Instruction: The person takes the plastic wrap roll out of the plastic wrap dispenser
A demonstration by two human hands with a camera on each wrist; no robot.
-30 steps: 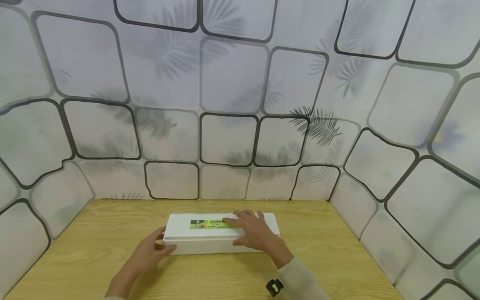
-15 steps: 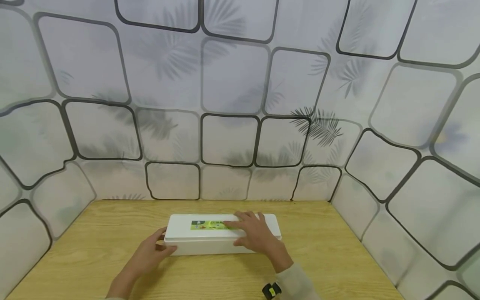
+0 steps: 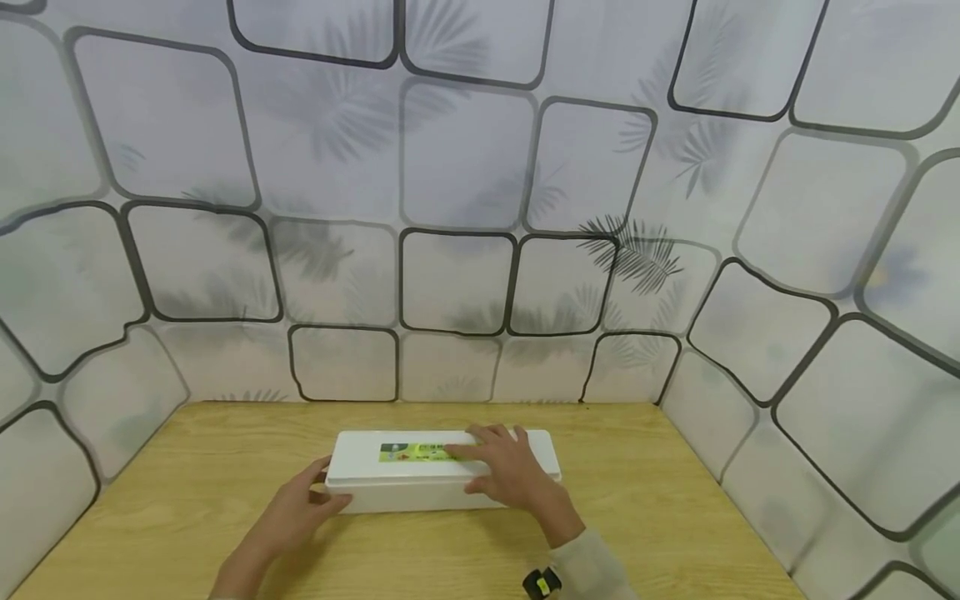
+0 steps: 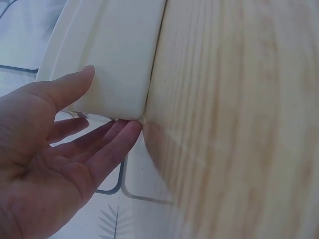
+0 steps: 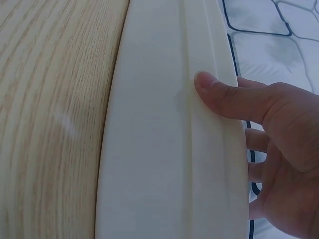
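Observation:
A long white plastic box (image 3: 416, 497) with its lid (image 3: 360, 458) on lies crosswise on the wooden table. A green and yellow label (image 3: 397, 452) with print too small to read is on the lid. My left hand (image 3: 292, 512) holds the box's left end. In the left wrist view its thumb (image 4: 75, 87) lies against the front wall and its fingers touch the end wall. My right hand (image 3: 513, 467) rests on the right half of the lid, fingers spread and covering part of the label. Its thumb (image 5: 219, 94) touches the front edge of the lid.
The wooden table (image 3: 420, 558) extends around the box. Patterned cloth walls (image 3: 457, 283) enclose it at the back and both sides. A small black device (image 3: 542, 583) sits at the right wrist, beside a light sleeve (image 3: 592, 567).
The box and both hands keep nearly the same places. The right forearm and the black device at its wrist have shifted slightly left.

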